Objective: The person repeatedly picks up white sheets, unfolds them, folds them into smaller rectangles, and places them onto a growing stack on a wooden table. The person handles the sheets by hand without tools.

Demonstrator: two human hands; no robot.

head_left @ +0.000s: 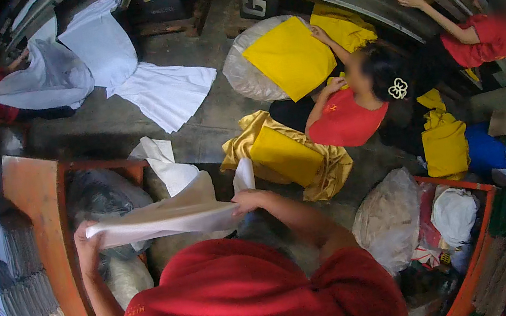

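Observation:
A white cloth (166, 219) is stretched level in front of my chest. At its left end my left hand (84, 240) is closed round the edge. My right hand (248, 201) grips the other end, and a corner of the fabric stands up past the fingers. Beyond the stretched part, more white fabric (167, 165) trails away over the near left side. Just ahead and to the right, a folded yellow cloth (285, 156) lies on shiny gold fabric (331, 175), apart from my hands.
Orange-framed bins with plastic bags (389, 219) stand on both sides, beside stacks of folded cloth (25, 296). A co-worker in red (348, 116) handles yellow cloth (290, 58) ahead. Another works at the right-hand machine (369, 11); a third holds white sheets (100, 46) far left.

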